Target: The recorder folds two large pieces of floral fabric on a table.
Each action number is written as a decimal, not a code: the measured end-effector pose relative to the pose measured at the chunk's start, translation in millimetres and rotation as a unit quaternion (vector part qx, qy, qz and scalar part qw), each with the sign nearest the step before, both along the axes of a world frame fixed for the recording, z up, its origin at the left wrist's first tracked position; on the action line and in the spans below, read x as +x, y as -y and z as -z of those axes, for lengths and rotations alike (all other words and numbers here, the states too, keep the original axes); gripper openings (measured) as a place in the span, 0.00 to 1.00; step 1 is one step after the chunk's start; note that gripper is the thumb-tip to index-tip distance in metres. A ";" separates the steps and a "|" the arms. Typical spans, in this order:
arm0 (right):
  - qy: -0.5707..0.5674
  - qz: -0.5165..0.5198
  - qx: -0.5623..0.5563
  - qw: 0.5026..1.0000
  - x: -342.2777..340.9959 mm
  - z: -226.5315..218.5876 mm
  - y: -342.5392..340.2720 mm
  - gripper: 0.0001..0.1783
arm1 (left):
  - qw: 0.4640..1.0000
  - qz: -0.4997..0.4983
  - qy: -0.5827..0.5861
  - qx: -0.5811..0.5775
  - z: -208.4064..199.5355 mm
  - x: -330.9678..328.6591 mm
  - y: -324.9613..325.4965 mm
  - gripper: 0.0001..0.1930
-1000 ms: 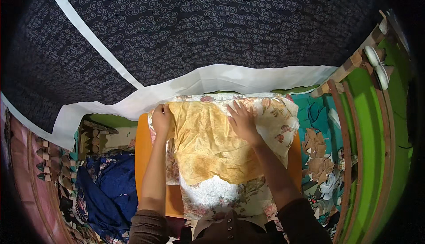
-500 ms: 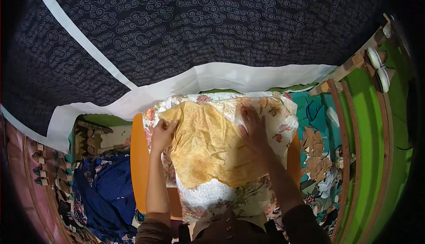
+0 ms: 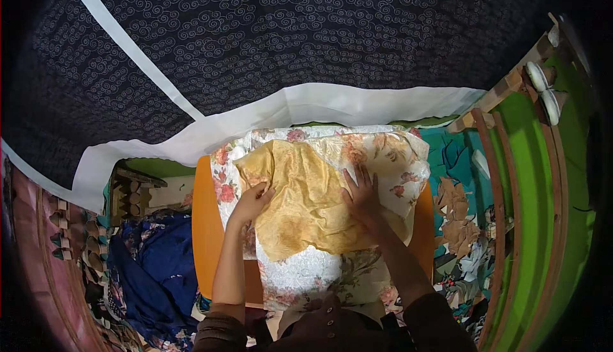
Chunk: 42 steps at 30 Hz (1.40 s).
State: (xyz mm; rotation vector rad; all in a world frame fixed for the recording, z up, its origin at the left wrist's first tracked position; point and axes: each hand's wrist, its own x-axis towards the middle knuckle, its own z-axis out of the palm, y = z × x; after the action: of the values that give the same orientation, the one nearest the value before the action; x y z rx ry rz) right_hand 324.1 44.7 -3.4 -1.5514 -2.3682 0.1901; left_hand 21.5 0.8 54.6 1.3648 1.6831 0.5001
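A wrinkled golden-yellow cloth (image 3: 300,192) lies over a white cloth (image 3: 402,160) printed with flowers, which drapes an orange table (image 3: 204,237). At the yellow cloth's left side, my left hand (image 3: 251,205) has its fingers bent together and closed on the fabric; its fingertips are partly hidden. My right hand (image 3: 364,198) presses flat with fingers spread, where the yellow cloth's right edge meets the floral one. Folds run through the yellow cloth between the two hands.
Beyond the table hangs a dark swirl-patterned sheet (image 3: 306,32) with a white border. Dark blue fabric (image 3: 156,275) is heaped at the left. Brown scraps (image 3: 453,211) lie on the right, beside wooden rails (image 3: 507,224) against a green wall (image 3: 533,192). White shoes (image 3: 543,90) sit at upper right.
My left hand has moved right and slightly down, and the yellow cloth's upper left has bunched inward. My right hand has slid down a little, its fingers more spread.
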 end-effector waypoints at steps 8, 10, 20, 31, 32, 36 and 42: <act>-0.013 -0.004 0.011 1.000 -8.2 -1.4 -4.3 0.26 | 0.958 -0.179 -0.178 0.136 11.2 -46.5 -13.2 0.16; 0.013 0.010 0.023 1.000 -13.1 1.6 -4.5 0.26 | 0.931 -0.214 -0.249 0.162 5.4 -28.4 -11.0 0.14; 0.047 0.014 0.015 0.999 1.3 -10.1 1.3 0.29 | 0.877 0.214 -0.297 0.312 3.8 127.0 66.2 0.42; 0.068 -0.263 -0.039 0.962 36.0 -36.1 83.3 0.29 | 0.907 0.243 -0.279 0.201 -1.3 41.6 90.3 0.30; 0.020 -0.258 -0.047 0.965 29.6 -52.2 80.4 0.30 | 0.891 0.236 -0.305 0.241 -5.4 32.8 90.7 0.28; 0.041 -0.279 -0.173 0.944 29.3 -45.8 78.5 0.33 | 0.890 0.289 -0.298 0.189 -6.9 13.6 99.8 0.23; -0.035 -0.208 -0.210 0.955 25.0 -50.8 70.5 0.26 | 0.935 0.197 -0.211 0.205 -30.2 74.7 78.8 0.23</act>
State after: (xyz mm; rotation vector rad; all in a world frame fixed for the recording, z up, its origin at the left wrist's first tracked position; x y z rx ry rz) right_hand 349.1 -25.8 47.4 -1.1421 -2.6889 0.8740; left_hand 96.2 -78.1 84.8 2.1864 1.6186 0.3474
